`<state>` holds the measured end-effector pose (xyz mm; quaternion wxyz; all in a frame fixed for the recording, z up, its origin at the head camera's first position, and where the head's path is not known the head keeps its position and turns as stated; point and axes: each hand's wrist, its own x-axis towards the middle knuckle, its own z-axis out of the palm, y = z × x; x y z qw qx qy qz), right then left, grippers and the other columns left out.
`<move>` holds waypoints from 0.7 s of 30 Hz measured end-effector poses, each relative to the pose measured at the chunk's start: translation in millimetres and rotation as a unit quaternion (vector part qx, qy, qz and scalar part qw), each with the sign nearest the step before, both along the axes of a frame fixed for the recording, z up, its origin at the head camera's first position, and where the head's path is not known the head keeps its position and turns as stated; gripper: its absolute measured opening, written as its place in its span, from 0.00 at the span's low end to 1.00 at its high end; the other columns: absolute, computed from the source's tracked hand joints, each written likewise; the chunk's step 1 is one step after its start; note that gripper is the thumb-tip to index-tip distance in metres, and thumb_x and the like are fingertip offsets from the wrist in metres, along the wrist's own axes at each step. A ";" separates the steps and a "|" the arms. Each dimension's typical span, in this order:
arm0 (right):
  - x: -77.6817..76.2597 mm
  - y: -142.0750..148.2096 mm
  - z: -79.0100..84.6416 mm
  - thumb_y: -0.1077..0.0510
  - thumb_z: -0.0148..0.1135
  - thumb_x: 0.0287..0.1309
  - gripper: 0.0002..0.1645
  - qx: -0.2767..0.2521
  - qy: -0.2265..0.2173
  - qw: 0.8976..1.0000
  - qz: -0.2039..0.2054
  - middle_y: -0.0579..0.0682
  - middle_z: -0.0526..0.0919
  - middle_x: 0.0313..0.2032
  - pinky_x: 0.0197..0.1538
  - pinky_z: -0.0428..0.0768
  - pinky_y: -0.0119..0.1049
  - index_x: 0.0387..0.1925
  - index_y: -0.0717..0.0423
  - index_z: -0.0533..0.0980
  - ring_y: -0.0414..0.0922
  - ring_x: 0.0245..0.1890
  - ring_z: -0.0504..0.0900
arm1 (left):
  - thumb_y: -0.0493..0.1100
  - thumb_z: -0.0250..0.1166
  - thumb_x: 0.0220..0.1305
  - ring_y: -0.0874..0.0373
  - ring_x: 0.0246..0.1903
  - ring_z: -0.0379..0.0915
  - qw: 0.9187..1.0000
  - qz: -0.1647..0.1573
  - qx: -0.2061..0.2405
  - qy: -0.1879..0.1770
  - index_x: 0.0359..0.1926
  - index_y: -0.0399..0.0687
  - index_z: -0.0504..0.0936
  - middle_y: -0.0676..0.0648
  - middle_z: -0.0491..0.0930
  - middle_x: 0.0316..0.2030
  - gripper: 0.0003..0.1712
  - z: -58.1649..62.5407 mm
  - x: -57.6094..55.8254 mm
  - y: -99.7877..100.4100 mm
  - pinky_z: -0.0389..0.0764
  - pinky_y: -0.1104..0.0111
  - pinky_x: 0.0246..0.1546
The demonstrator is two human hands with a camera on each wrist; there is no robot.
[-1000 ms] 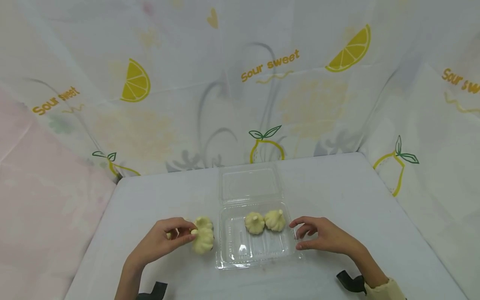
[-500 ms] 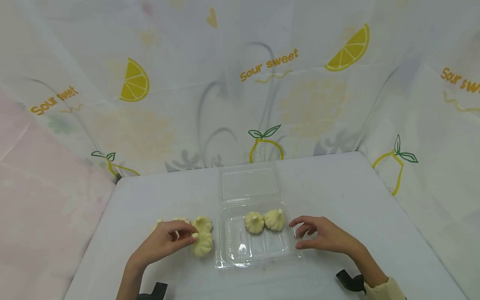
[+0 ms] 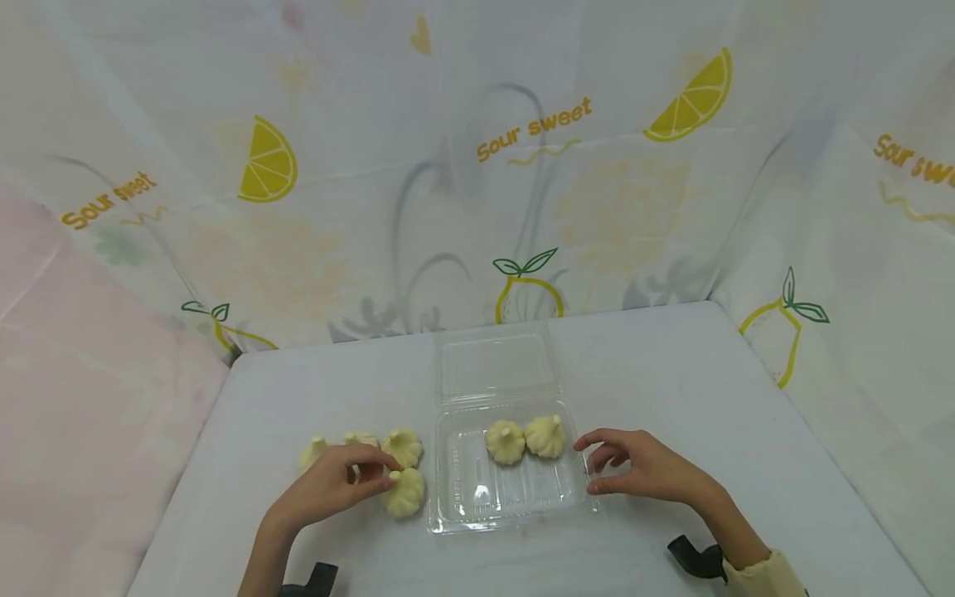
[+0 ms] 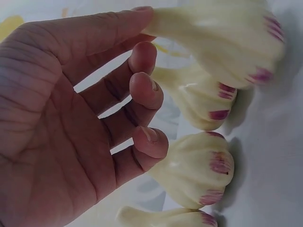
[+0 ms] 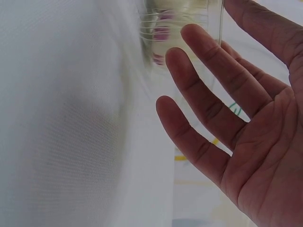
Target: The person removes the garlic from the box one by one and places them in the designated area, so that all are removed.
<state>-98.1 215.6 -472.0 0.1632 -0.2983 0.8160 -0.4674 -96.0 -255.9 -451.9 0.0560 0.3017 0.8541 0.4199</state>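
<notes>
My left hand pinches the stem of a pale garlic bulb between thumb and fingertips; in the left wrist view this bulb shows purple streaks at its base. Behind it sit three more garlic bulbs, one beside the fingers and two partly covered by the hand. To the right lies a clear plastic clamshell box with its lid folded back. Two garlic bulbs stand side by side inside it, at the back right. My right hand is at the box's right edge, fingers spread and loosely bent.
A white cloth covers the table. Printed curtains with lemon patterns rise behind it and along the sides. Black curved pieces sit at both wrists.
My left hand has moved slightly right and nearer with the pinched garlic bulb, which now stands a little farther from the bulb behind. More of the left bulbs shows. My right hand stays put.
</notes>
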 end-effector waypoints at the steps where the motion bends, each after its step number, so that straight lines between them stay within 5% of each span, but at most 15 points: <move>1: 0.0 -0.1 0.2 0.52 0.72 0.57 0.29 0.000 -0.003 1.000 -0.001 0.46 0.86 0.37 0.45 0.81 0.46 0.57 0.56 0.75 0.43 0.42 0.83 | 0.38 0.72 0.59 0.63 0.27 0.72 1.000 -0.001 -0.001 -0.003 0.40 0.55 0.86 0.58 0.77 0.27 0.09 -0.3 -0.2 1.0 0.73 0.71 0.23; 10: 0.3 0.0 -0.2 0.52 0.72 0.57 0.29 0.004 -0.006 1.000 -0.002 0.45 0.86 0.38 0.45 0.81 0.47 0.57 0.55 0.75 0.41 0.42 0.83 | 0.39 0.71 0.61 0.63 0.26 0.71 1.000 -0.005 -0.001 -0.009 0.40 0.53 0.86 0.57 0.77 0.27 0.07 5.9 2.1 8.8 0.73 0.72 0.22; 21: 0.4 0.0 -0.1 0.52 0.73 0.56 0.29 0.009 -0.009 1.000 -0.004 0.45 0.87 0.38 0.46 0.81 0.47 0.58 0.55 0.74 0.41 0.42 0.83 | 0.43 0.71 0.61 0.66 0.24 0.69 0.999 0.005 0.006 0.037 0.40 0.56 0.85 0.61 0.73 0.25 0.06 18.1 0.2 24.0 0.73 0.72 0.21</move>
